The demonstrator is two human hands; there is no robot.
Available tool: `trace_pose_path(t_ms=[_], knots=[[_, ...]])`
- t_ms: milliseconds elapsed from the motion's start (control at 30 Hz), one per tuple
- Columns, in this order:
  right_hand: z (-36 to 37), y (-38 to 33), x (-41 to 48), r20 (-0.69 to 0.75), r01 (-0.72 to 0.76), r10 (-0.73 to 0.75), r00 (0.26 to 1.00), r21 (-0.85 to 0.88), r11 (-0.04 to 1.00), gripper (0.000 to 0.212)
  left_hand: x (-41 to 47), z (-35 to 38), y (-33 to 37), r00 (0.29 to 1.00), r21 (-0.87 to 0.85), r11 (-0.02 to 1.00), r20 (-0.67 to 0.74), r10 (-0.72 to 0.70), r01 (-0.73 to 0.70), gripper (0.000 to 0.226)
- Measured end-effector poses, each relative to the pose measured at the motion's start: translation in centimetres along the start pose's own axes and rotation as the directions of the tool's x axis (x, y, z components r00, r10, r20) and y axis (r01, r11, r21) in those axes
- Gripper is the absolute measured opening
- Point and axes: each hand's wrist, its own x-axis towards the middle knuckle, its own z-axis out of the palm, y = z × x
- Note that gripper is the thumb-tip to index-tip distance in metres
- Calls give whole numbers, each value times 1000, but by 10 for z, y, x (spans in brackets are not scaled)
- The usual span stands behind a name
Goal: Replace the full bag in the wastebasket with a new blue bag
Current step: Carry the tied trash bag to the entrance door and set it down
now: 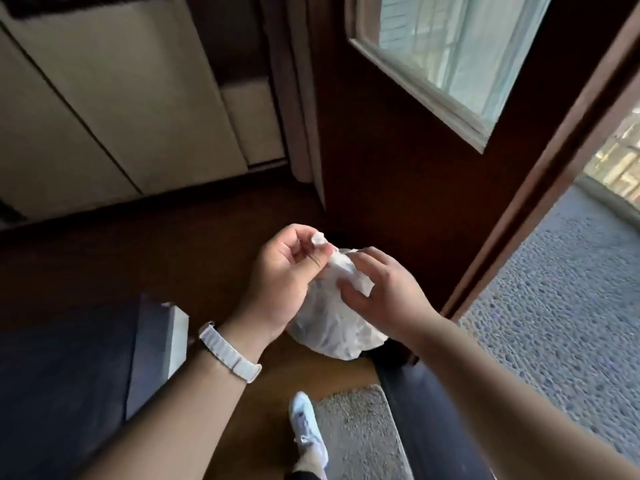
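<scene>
A full white plastic bag hangs in front of me above the wooden floor, bulging at the bottom and bunched at the top. My left hand, with a white watch band on the wrist, pinches a twisted end of the bag's neck between thumb and fingers. My right hand grips the gathered plastic just right of it, fingers curled over the neck. No wastebasket and no blue bag are in view.
A dark wooden door with a glass pane stands open just beyond the bag, showing a pebbled surface outside. A grey mat and my white shoe lie below. A dark box-like object sits at lower left. Pale cabinets stand at the back left.
</scene>
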Motion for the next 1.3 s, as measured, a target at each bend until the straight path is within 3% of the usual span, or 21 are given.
trace_pose_path(t_ms=[367, 767, 933, 1167, 1300], knots=[[110, 14, 205, 77, 44, -42, 996, -24, 999, 33, 178, -131, -39, 991, -124, 991, -114, -72, 58, 6], [181, 10, 415, 35, 152, -152, 988, -5, 988, 21, 353, -246, -29, 989, -173, 984, -146, 24, -49, 5], [218, 38, 486, 64, 182, -185, 981, 47, 982, 27, 425, -276, -54, 976, -132, 991, -218, -8, -22, 6], [265, 91, 623, 126, 268, -278, 952, 94, 959, 20, 547, -310, -74, 931, -50, 998, -364, -39, 23, 3], [280, 107, 701, 136, 331, -346, 928, 119, 936, 23, 612, -325, -74, 903, 111, 993, -430, 13, 39, 19]])
